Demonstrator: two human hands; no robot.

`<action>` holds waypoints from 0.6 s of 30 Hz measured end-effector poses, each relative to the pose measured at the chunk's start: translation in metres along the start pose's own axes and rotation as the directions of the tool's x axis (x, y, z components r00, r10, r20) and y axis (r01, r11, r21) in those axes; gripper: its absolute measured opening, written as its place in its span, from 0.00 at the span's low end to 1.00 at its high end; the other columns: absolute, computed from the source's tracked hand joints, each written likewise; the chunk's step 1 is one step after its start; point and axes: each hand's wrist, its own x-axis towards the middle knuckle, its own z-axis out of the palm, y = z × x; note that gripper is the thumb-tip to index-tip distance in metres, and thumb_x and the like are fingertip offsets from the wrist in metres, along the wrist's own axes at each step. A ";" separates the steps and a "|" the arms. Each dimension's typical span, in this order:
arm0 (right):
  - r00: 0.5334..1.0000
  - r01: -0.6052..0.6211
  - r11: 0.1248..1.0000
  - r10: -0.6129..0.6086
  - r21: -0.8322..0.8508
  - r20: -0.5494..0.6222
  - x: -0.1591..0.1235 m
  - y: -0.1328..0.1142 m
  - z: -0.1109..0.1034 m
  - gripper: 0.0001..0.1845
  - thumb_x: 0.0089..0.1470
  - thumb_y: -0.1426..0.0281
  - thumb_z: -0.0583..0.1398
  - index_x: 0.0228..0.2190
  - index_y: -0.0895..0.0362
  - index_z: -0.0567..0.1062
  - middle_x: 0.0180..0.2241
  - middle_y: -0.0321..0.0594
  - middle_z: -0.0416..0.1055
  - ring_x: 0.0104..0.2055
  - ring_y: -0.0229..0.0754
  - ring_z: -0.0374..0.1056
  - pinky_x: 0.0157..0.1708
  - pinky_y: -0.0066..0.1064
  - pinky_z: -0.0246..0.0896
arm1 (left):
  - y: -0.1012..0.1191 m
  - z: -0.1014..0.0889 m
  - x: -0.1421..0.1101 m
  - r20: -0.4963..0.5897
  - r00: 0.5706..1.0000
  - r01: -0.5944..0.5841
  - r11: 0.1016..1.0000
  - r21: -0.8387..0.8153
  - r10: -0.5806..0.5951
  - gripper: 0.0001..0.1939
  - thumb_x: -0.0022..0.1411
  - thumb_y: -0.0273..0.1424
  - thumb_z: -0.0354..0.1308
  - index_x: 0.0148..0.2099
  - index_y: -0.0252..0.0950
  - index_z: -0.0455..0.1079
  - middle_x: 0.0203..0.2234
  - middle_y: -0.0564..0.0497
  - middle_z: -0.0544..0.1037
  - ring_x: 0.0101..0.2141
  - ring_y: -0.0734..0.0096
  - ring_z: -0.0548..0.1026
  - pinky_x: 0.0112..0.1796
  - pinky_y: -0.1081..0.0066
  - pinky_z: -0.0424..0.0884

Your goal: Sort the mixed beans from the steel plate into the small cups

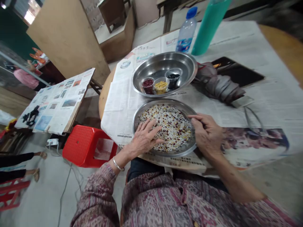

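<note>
A round steel tray [165, 155] sits at the table's near edge, spread with mixed white grains [169, 126] and scattered dark red, yellow and black pieces. My left hand [146, 135] lies over the left side of the grains with its fingers spread; whether it presses into them I cannot tell. At the tray's right rim, my right hand [205, 132] grips the edge between thumb and bent fingers. Just beyond stands a larger steel basin [151, 66]. Inside it are small clear cups of red beans [148, 84], yellow corn kernels [161, 86] and black beans [173, 78].
Newspaper [236, 116] covers the round table. A blue-capped bottle [186, 33], a green bottle [209, 30], a folded grey umbrella [219, 82] and a dark tablet-like slab [239, 71] lie beyond the tray. A red stool [82, 146] and second table [63, 97] stand left.
</note>
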 end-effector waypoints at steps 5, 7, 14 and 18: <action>0.980 0.191 0.968 -0.180 -0.160 0.082 0.002 -0.006 -0.010 0.12 0.62 0.64 0.57 0.39 0.52 0.80 0.50 0.54 0.74 0.55 0.62 0.70 0.56 0.59 0.63 | -0.018 0.010 0.000 -0.265 0.964 0.010 0.995 -0.099 -0.036 0.21 0.77 0.40 0.46 0.33 0.37 0.69 0.28 0.50 0.76 0.32 0.71 0.76 0.37 0.71 0.72; 0.931 0.359 0.903 -0.329 -0.235 0.157 0.004 -0.013 -0.012 0.13 0.62 0.65 0.57 0.44 0.52 0.79 0.54 0.56 0.72 0.60 0.65 0.66 0.59 0.62 0.61 | -0.021 0.015 0.002 -0.331 0.942 0.014 0.993 -0.114 -0.051 0.24 0.77 0.42 0.46 0.29 0.38 0.66 0.23 0.53 0.73 0.26 0.74 0.72 0.31 0.72 0.67; 0.697 0.627 0.747 -0.412 -0.220 0.586 0.018 -0.028 0.026 0.26 0.66 0.61 0.54 0.60 0.58 0.70 0.60 0.56 0.71 0.66 0.60 0.63 0.64 0.59 0.60 | -0.020 0.016 0.000 -0.358 0.933 -0.014 0.990 -0.141 -0.038 0.28 0.78 0.41 0.44 0.25 0.38 0.66 0.20 0.52 0.72 0.24 0.72 0.71 0.30 0.69 0.63; 0.652 0.670 0.661 -0.307 -0.337 0.693 0.023 -0.025 0.061 0.34 0.67 0.56 0.51 0.67 0.61 0.61 0.68 0.60 0.61 0.72 0.64 0.53 0.66 0.66 0.49 | -0.021 0.011 0.002 -0.372 0.928 -0.073 0.985 -0.158 0.009 0.27 0.77 0.40 0.45 0.24 0.39 0.64 0.22 0.51 0.71 0.28 0.69 0.71 0.37 0.67 0.68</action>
